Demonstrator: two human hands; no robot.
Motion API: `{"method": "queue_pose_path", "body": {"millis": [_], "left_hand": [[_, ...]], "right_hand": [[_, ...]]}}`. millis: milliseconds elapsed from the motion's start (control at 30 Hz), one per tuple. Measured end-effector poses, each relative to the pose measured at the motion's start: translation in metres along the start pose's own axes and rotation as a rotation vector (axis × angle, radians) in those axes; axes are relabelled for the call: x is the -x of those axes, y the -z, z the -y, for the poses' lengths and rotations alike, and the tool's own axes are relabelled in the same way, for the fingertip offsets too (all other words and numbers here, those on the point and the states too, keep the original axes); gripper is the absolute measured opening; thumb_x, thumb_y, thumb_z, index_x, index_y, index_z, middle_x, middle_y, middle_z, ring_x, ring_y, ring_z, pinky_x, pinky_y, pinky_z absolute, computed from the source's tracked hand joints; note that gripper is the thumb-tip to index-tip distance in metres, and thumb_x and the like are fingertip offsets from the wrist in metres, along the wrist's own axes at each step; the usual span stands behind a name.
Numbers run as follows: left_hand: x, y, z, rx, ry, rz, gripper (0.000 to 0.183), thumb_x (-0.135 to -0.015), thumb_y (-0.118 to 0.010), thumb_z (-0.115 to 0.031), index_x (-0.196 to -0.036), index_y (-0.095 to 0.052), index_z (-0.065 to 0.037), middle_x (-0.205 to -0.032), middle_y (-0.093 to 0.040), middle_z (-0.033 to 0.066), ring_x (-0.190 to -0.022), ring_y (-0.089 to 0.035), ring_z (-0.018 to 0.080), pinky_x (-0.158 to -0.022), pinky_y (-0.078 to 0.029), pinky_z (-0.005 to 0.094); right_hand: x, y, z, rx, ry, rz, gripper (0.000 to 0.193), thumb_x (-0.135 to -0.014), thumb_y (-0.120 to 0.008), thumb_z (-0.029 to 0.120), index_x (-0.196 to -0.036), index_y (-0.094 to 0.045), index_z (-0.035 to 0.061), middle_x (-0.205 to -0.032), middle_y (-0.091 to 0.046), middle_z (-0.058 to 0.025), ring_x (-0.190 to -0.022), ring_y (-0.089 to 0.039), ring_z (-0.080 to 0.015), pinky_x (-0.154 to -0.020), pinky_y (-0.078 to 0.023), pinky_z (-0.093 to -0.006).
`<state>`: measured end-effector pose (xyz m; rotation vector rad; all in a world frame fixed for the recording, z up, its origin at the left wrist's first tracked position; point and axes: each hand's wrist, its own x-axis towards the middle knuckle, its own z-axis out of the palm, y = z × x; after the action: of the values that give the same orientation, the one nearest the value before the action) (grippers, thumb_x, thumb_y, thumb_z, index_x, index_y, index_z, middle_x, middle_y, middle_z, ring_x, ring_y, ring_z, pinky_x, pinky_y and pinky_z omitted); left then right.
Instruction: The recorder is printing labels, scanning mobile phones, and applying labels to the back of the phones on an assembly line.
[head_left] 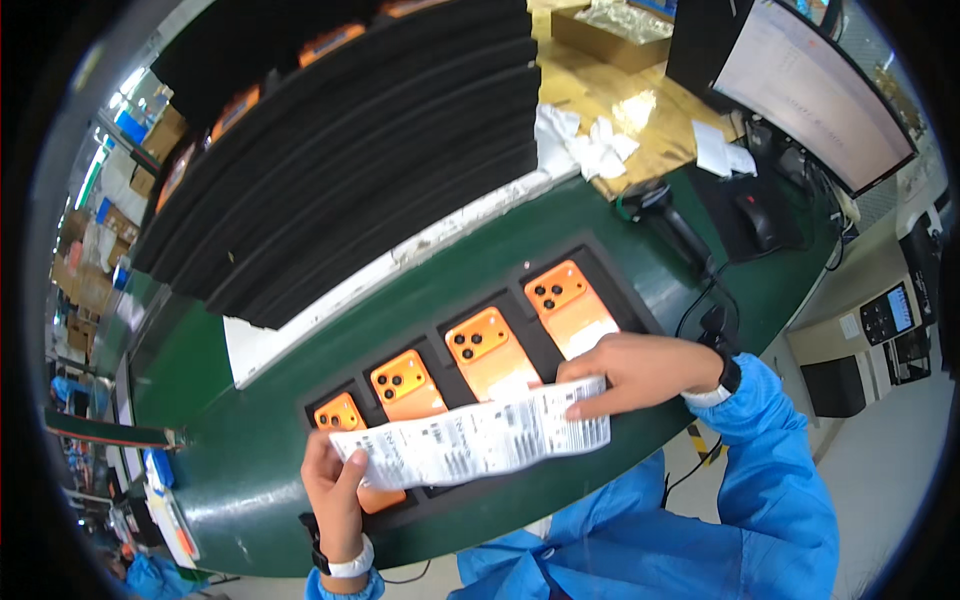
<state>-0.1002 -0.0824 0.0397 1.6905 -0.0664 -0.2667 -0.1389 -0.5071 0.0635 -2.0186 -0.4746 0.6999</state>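
Stretched between both hands is a white strip of barcode labels [460,446]. My left hand [338,488] pinches its left end between thumb and fingers. At the strip's right end my right hand [640,375] grips it, thumb on the printed face. Beneath lies a black foam tray [640,318] with several orange smartphones, camera sides up, in separate slots. The strip covers the lower parts of some phones. One phone [568,305] is at the right, another phone [490,350] left of it, then a phone [404,385], and the leftmost phone [338,412] near my left hand.
A tall stack of black foam trays [370,150] rises at the back left on a white board [250,350]. Right of the tray lie a barcode scanner [665,220] and a mouse [757,220], below a monitor [815,90]. A label printer [870,320] stands at the far right.
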Motion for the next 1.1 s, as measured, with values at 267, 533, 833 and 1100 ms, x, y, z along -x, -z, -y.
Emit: {"method": "queue_pose_path", "body": {"millis": [267,533,833,1100], "left_hand": [[-0.056,-0.114,-0.076,-0.752,-0.667,0.475,0.039,-0.095,-0.075,-0.018,-0.129,-0.069,-0.001,-0.143,-0.063,0.0197,-0.14,-0.055,0.0395,-0.118,-0.041,0.0495],[-0.08,-0.154,-0.063,-0.683,-0.511,0.829,0.025,-0.102,-0.071,-0.022,-0.103,-0.077,0.003,-0.08,-0.072,0.0235,-0.072,-0.071,0.0396,-0.067,-0.054,0.0458],[-0.079,-0.16,-0.07,-0.696,-0.443,0.845,0.023,-0.104,-0.069,-0.022,-0.103,-0.075,0.0,-0.08,-0.071,0.0234,-0.072,-0.07,0.0402,-0.064,-0.053,0.0455],[-0.077,-0.163,-0.071,-0.695,-0.444,0.844,0.024,-0.104,-0.068,-0.023,-0.103,-0.075,0.0,-0.081,-0.071,0.0236,-0.073,-0.07,0.0406,-0.065,-0.052,0.0465]], "right_hand": [[-0.003,0.0,-0.004,0.052,-0.02,-0.119,0.033,-0.103,-0.074,0.032,-0.115,-0.073,0.0009,-0.093,-0.078,-0.0195,-0.082,-0.078,-0.033,-0.074,-0.058,-0.0406],[0.008,0.0,0.005,0.137,0.044,-0.267,0.026,-0.1,-0.074,0.029,-0.109,-0.074,0.0039,-0.091,-0.077,-0.0178,-0.079,-0.076,-0.0348,-0.072,-0.058,-0.0418],[-0.002,-0.004,0.002,0.253,0.212,-0.484,0.011,-0.096,-0.069,0.017,-0.097,-0.072,0.006,-0.082,-0.073,-0.0132,-0.076,-0.074,-0.0338,-0.069,-0.056,-0.0419],[-0.004,-0.006,-0.002,0.257,0.215,-0.489,0.012,-0.096,-0.067,0.016,-0.095,-0.072,0.0053,-0.08,-0.073,-0.0142,-0.073,-0.073,-0.0346,-0.068,-0.055,-0.0427]]}}
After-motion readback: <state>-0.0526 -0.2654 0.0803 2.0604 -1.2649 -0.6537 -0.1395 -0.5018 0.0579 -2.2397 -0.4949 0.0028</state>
